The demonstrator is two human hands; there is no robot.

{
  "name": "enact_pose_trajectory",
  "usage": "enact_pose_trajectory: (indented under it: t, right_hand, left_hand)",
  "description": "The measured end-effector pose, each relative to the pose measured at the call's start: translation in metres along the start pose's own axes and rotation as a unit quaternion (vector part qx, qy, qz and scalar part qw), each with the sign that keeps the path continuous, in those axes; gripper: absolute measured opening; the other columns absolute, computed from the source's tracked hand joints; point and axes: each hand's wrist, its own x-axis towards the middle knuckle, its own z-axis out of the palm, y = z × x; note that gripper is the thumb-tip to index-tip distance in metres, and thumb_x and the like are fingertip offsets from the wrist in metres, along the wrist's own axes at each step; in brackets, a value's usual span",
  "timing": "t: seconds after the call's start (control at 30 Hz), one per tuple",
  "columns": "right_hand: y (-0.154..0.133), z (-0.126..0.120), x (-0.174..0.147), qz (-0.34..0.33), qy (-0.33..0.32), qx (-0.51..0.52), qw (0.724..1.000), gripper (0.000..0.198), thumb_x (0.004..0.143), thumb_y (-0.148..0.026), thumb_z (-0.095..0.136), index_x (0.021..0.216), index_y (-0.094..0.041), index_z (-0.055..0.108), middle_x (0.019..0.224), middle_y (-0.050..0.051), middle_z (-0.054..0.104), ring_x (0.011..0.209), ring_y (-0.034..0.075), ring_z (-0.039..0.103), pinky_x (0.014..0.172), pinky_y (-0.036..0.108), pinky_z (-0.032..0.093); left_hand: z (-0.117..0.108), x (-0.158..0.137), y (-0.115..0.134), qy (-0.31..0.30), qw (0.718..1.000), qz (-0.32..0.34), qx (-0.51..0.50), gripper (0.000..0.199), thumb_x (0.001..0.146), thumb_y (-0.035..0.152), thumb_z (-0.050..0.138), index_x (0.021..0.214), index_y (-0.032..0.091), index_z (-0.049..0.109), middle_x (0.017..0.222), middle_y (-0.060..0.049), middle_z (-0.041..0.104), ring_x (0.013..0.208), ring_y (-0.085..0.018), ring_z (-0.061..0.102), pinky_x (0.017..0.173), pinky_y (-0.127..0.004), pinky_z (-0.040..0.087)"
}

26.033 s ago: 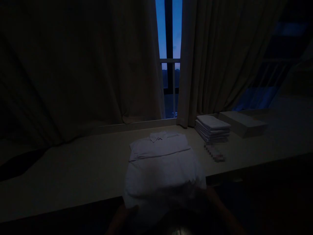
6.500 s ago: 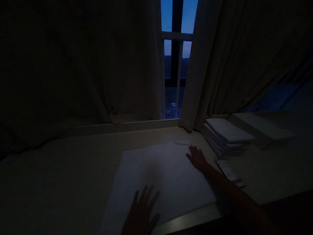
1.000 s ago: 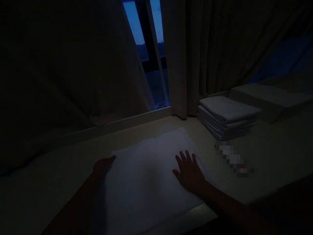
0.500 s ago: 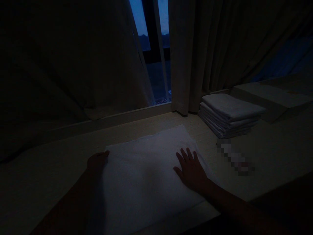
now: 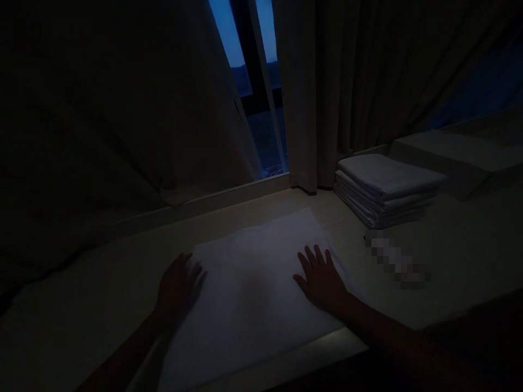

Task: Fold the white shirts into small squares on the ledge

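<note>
The white cloth (image 5: 249,310) lay flat between the hands. The left hand (image 5: 176,283), blurred, had just opened from its corner pinch, apparently leaving that edge settled; the right hand (image 5: 321,280) stayed splayed on top, gripping nothing. Beyond it sat a folded stack (image 5: 388,185).

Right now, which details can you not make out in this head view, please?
All in the head view:
Small item near the folded white cloths: masked by pixelation.
Left hand: fingers blurred, so its hold on the spread white cloth is unclear.
Cloth under the right hand: covered by it.
Box: cut off by the right edge.
</note>
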Motion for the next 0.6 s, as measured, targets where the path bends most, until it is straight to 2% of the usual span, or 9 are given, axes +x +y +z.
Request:
enact_pose_trajectory:
  t: [0.07, 0.13, 0.2, 0.27, 0.37, 0.5, 0.6]
  right_hand:
    - [0.001, 0.002, 0.000, -0.004, 0.006, -0.011, 1.000, 0.068, 0.094, -0.062, 0.026, 0.147, -0.021, 0.036, 0.156, 0.007, 0.021, 0.145, 0.035, 0.004, 0.115, 0.057, -0.002]
    - [0.001, 0.003, -0.001, -0.007, 0.017, -0.020, 1.000, 0.068, 0.095, -0.062, 0.026, 0.147, -0.020, 0.037, 0.156, 0.009, 0.023, 0.145, 0.035, 0.006, 0.115, 0.058, 0.000]
    - [0.002, 0.004, -0.002, -0.010, 0.029, -0.026, 0.999, 0.067, 0.095, -0.062, 0.025, 0.146, -0.020, 0.038, 0.155, 0.009, 0.025, 0.144, 0.035, 0.008, 0.114, 0.059, 0.002]
    - [0.002, 0.005, -0.002, -0.012, 0.036, -0.031, 0.999, 0.067, 0.095, -0.061, 0.025, 0.147, -0.021, 0.038, 0.155, 0.009, 0.025, 0.144, 0.036, 0.008, 0.114, 0.059, 0.003]
    - [0.002, 0.006, -0.002, -0.012, 0.037, -0.034, 0.999, 0.067, 0.095, -0.061, 0.026, 0.147, -0.020, 0.037, 0.155, 0.010, 0.025, 0.144, 0.036, 0.008, 0.114, 0.060, 0.003]
    - [-0.002, 0.007, -0.001, -0.007, 0.029, -0.032, 0.999, 0.066, 0.095, -0.059, 0.031, 0.146, -0.018, 0.039, 0.154, 0.013, 0.027, 0.144, 0.038, 0.009, 0.113, 0.062, 0.002]
    - [-0.009, 0.003, -0.001, -0.016, 0.046, -0.034, 0.998, 0.062, 0.095, -0.053, 0.035, 0.145, -0.016, 0.040, 0.155, 0.014, 0.025, 0.144, 0.038, 0.008, 0.113, 0.062, 0.001]
  left_hand:
    - [0.010, -0.032, 0.006, -0.062, 0.995, 0.069, 0.040, 0.060, 0.090, 0.058, 0.035, 0.142, 0.029, 0.040, 0.157, -0.007, 0.025, 0.144, -0.033, 0.019, 0.112, -0.058, 0.017]
    - [0.023, -0.059, 0.005, -0.097, 0.993, 0.028, 0.061, 0.061, 0.090, 0.060, 0.029, 0.145, 0.034, 0.034, 0.159, -0.007, 0.020, 0.145, -0.035, 0.014, 0.109, -0.065, 0.015]
    - [0.034, -0.076, -0.001, -0.095, 0.993, -0.036, 0.062, 0.063, 0.092, 0.058, 0.022, 0.149, 0.031, 0.026, 0.159, -0.011, 0.020, 0.144, -0.035, 0.017, 0.107, -0.064, 0.019]
    - [0.039, -0.084, -0.007, -0.083, 0.994, -0.050, 0.060, 0.064, 0.093, 0.055, 0.020, 0.150, 0.028, 0.023, 0.158, -0.013, 0.021, 0.144, -0.033, 0.018, 0.108, -0.061, 0.022]
    - [0.036, -0.085, -0.010, -0.078, 0.994, -0.035, 0.066, 0.062, 0.093, 0.052, 0.021, 0.150, 0.027, 0.024, 0.157, -0.011, 0.024, 0.145, -0.031, 0.018, 0.109, -0.058, 0.022]
    - [0.029, -0.087, -0.006, -0.088, 0.993, -0.002, 0.083, 0.059, 0.093, 0.051, 0.026, 0.147, 0.029, 0.032, 0.155, -0.009, 0.031, 0.144, -0.031, 0.019, 0.109, -0.059, 0.023]
    - [0.032, -0.088, -0.009, -0.093, 0.991, 0.013, 0.091, 0.057, 0.091, 0.052, 0.031, 0.144, 0.030, 0.037, 0.154, -0.009, 0.033, 0.144, -0.032, 0.020, 0.109, -0.060, 0.022]
